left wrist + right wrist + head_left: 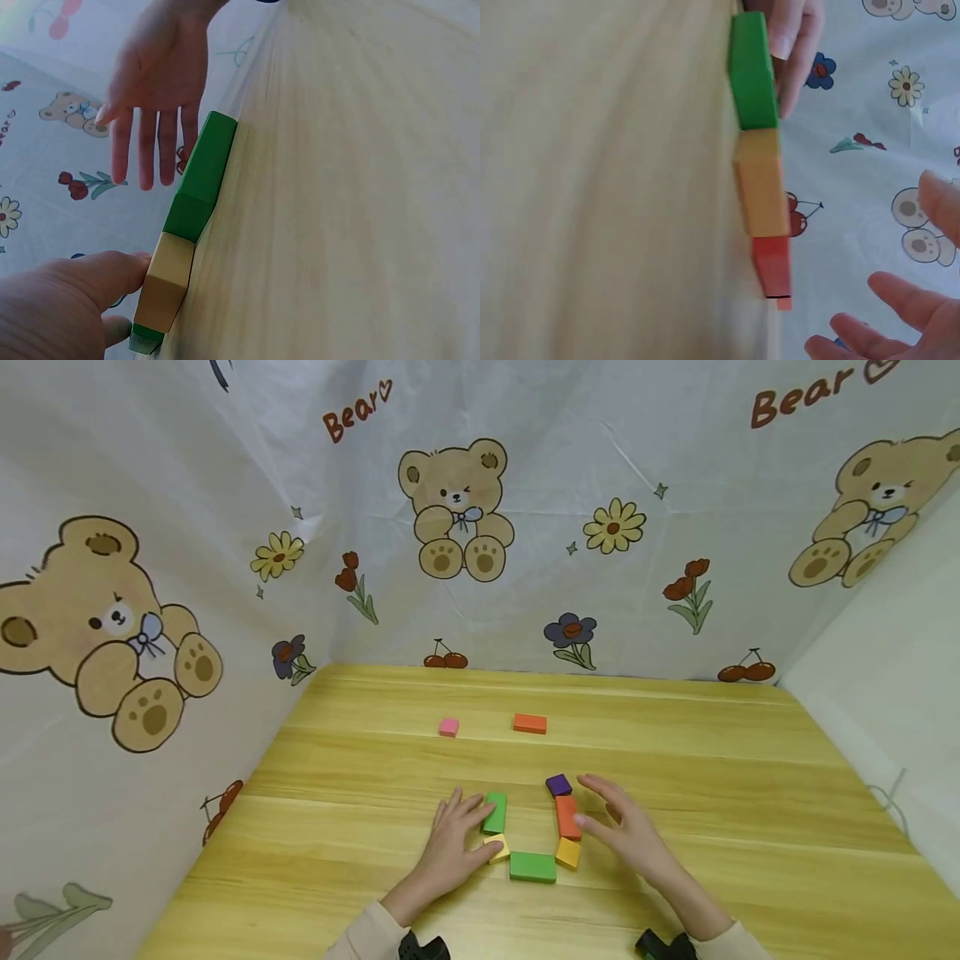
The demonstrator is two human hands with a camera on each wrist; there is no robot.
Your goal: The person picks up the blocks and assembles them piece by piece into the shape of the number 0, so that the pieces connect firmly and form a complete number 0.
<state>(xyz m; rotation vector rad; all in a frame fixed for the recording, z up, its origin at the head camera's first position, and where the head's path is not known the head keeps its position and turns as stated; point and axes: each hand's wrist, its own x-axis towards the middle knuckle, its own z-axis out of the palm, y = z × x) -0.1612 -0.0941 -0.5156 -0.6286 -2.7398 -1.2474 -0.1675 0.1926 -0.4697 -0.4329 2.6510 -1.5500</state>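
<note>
Wooden blocks form a U on the table. A green block [532, 867] is at its near side. On the left stand a yellow block [503, 857] and another green block [492, 821]; on the right, an orange-yellow block [567, 854], a red-orange block [567, 814] and a purple block [558, 785], turned at an angle. My left hand [448, 846] has its thumb at the yellow block and its spread fingers by the left green block. My right hand [628, 829] hovers right of the red-orange block, fingers apart, holding nothing; in the right wrist view its fingers [904, 300] are loosely spread.
Farther back on the wooden table [360, 752] lie a small pink block [448, 727] and an orange block [530, 723], apart from each other. A bear-patterned cloth [525, 602] rises behind the table and along its left side. A thin cord [891, 802] hangs at the right.
</note>
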